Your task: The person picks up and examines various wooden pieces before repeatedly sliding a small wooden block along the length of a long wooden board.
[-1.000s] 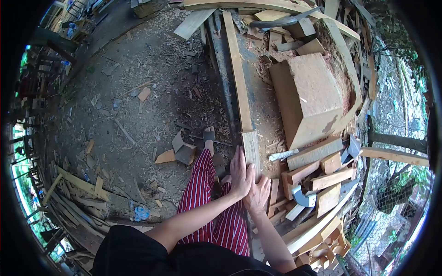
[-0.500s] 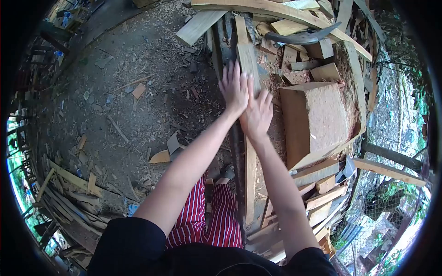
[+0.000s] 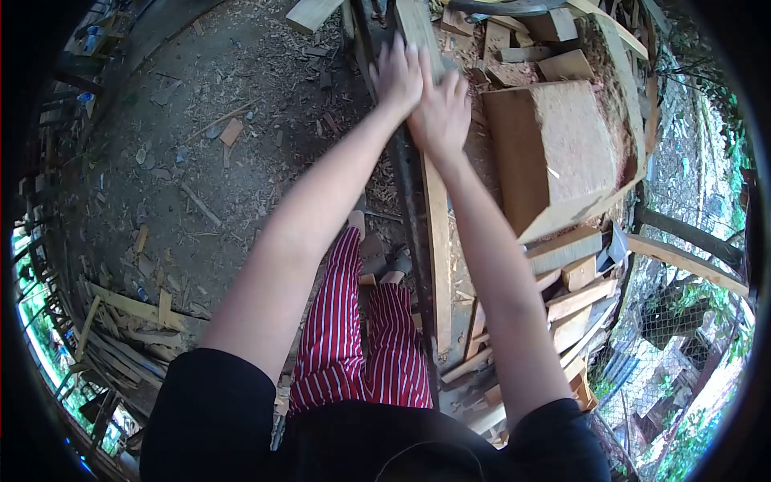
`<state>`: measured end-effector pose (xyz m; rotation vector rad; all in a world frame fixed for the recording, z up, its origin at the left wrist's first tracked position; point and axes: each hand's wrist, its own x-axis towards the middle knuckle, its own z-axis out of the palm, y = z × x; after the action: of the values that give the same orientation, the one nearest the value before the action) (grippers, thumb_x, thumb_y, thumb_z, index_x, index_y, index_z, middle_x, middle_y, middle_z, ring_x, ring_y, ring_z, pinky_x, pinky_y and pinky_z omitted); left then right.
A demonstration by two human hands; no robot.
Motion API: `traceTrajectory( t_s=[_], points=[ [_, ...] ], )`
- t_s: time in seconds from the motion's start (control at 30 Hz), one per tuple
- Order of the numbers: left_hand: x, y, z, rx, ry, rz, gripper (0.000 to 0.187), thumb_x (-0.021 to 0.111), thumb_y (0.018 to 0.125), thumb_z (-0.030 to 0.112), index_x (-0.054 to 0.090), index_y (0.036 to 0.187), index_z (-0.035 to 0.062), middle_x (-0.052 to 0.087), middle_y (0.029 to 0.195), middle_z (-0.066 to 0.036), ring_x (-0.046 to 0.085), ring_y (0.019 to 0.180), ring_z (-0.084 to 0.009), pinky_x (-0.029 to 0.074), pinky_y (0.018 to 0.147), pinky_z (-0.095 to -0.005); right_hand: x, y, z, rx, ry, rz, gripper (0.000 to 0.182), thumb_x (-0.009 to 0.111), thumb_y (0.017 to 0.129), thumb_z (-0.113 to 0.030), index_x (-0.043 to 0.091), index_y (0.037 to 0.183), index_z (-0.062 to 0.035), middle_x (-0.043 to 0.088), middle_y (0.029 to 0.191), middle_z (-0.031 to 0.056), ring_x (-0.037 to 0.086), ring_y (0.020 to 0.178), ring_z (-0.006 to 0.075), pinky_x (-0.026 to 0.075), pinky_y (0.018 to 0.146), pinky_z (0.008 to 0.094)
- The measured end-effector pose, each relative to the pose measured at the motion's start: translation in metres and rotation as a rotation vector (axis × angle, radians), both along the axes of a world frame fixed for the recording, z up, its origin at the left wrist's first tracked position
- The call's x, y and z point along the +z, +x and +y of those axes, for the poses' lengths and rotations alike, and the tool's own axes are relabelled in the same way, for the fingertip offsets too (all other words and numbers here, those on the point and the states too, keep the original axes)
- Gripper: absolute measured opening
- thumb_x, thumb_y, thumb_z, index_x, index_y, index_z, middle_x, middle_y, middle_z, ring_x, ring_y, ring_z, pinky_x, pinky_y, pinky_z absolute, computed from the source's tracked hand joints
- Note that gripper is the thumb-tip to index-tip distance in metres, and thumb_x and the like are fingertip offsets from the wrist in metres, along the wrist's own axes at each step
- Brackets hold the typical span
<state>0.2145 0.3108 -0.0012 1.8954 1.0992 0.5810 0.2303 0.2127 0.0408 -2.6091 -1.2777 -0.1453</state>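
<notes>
My left hand (image 3: 397, 76) lies with its fingers stretched out on a long piece of wood (image 3: 418, 28) along the bench. Beside it, touching, my right hand (image 3: 443, 112) rests on the same piece, fingers extended and slightly apart. Both arms reach forward, and the palms are hidden from above. A narrow wooden strip (image 3: 438, 257) runs back toward my body, below the hands. Just to its left is the dark edge (image 3: 405, 193) of the bench.
A large wooden block (image 3: 514, 161) sits right of my hands, with offcuts (image 3: 566, 66) and sawdust behind it. Stacked boards (image 3: 574, 305) lie nearer on the right. Wood chips cover the ground (image 3: 265, 88) at left. A cut board (image 3: 313, 12) juts in at the top.
The view has tilted down, so the bench and block appear higher. My hands, still together, have moved a little farther forward along the wood. More of my legs and feet shows.
</notes>
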Motion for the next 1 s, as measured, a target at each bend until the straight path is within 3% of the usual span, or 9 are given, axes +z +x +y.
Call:
traceTrajectory(
  t_s=[0.1,0.17,0.33,0.43,0.57,0.7,0.83,1.0],
  points=[
    [0.005,-0.061,-0.096,-0.066,0.051,-0.042,0.061,0.035,0.102,0.039,0.034,0.145,-0.0034,0.039,0.146,-0.026,0.029,0.14,-0.0403,0.02,0.111,-0.0593,0.016,-0.056,-0.086,-0.025,-0.133,0.052,0.076,0.055,0.085,-0.025,0.024,0.154,-0.0199,0.052,0.107,0.0183,0.054,0.099,0.0345,0.049,0.078,0.0416],
    [0.008,-0.102,-0.162,-0.069,0.062,-0.049,0.058,0.039,0.101,0.032,0.033,0.144,-0.0076,0.038,0.146,-0.027,0.03,0.138,-0.0418,0.022,0.112,-0.0563,0.02,-0.096,-0.15,-0.041,-0.22,0.153,0.079,0.056,0.084,-0.022,0.022,0.155,-0.016,0.051,0.105,0.0184,0.051,0.098,0.0335,0.045,0.083,0.0412],
    [0.028,-0.2,-0.304,-0.14,-0.091,0.04,0.061,0.044,0.099,0.025,0.026,0.147,-0.0074,0.031,0.151,-0.026,0.029,0.139,-0.0414,0.022,0.115,-0.0491,0.023,-0.189,-0.293,-0.075,-0.291,0.309,0.071,0.057,0.083,-0.025,0.036,0.15,-0.0123,0.047,0.102,0.0201,0.047,0.089,0.0356,0.045,0.077,0.0432],
    [0.037,-0.225,-0.334,-0.168,-0.171,0.103,0.062,0.045,0.098,0.024,0.024,0.148,-0.0068,0.026,0.154,-0.024,0.028,0.14,-0.0403,0.022,0.116,-0.0483,0.025,-0.207,-0.324,-0.017,-0.33,0.287,0.069,0.058,0.083,-0.029,0.04,0.147,-0.0122,0.046,0.101,0.0179,0.047,0.085,0.0322,0.045,0.072,0.0396],
    [0.027,-0.197,-0.3,-0.088,-0.166,0.016,0.06,0.042,0.099,0.022,0.024,0.148,-0.0065,0.029,0.151,-0.027,0.029,0.139,-0.0406,0.024,0.115,-0.0476,0.024,-0.174,-0.285,0.019,-0.313,0.297,0.07,0.059,0.082,-0.027,0.04,0.147,-0.0118,0.046,0.097,0.0157,0.047,0.084,0.0309,0.044,0.072,0.0401],
    [0.012,-0.138,-0.216,-0.052,-0.041,-0.08,0.058,0.04,0.1,0.024,0.027,0.147,-0.0072,0.034,0.146,-0.03,0.033,0.136,-0.042,0.025,0.113,-0.0483,0.018,-0.115,-0.2,0.061,-0.202,0.192,0.072,0.057,0.082,-0.023,0.036,0.15,-0.0148,0.048,0.094,0.0156,0.05,0.086,0.0315,0.043,0.074,0.039],
    [0.007,-0.085,-0.135,-0.05,0.059,-0.073,0.059,0.038,0.101,0.029,0.029,0.146,-0.0083,0.034,0.148,-0.028,0.028,0.139,-0.0416,0.02,0.114,-0.0525,0.021,-0.065,-0.121,0.059,-0.174,0.105,0.073,0.058,0.082,-0.025,0.034,0.151,-0.0172,0.049,0.097,0.0134,0.053,0.089,0.0299,0.047,0.072,0.0393],
    [-0.003,-0.024,-0.034,-0.052,0.107,-0.072,0.061,0.035,0.101,0.037,0.032,0.145,-0.0069,0.037,0.149,-0.024,0.023,0.143,-0.0386,0.015,0.114,-0.0571,0.012,-0.009,-0.026,0.069,-0.056,0.062,0.072,0.059,0.084,-0.022,0.032,0.151,-0.0149,0.049,0.102,0.0184,0.052,0.092,0.0349,0.049,0.078,0.0418]
  ],
)
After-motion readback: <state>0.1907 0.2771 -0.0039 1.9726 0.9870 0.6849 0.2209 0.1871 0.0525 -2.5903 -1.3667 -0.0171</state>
